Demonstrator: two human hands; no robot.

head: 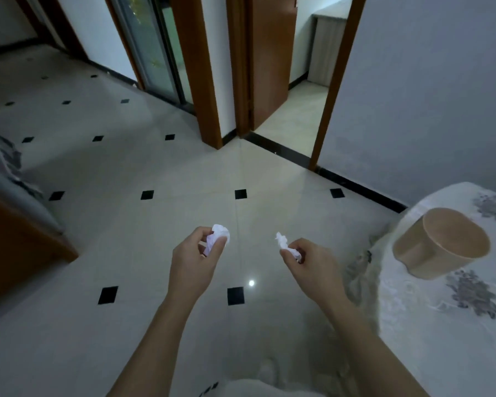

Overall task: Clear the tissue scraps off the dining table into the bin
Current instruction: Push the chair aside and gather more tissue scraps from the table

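Head view: crumpled tissue ball [219, 237] is pinched in left hand [194, 260], twisted tissue scrap [287, 246] gripped in right hand [312, 265], over tiled floor [126, 224]. Tan bin [438, 243] is seen at 3 o'clock on clothed dining table [441, 339].

A home: tiled floor [155, 167], wooden doorways [209, 81], tablecloth-covered dining table [441, 339].

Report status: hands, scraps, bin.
Left hand shut on balled scrap. Right hand pinching smaller scrap. Both held over the floor, beside the table. No bin in view; beige tub on table.
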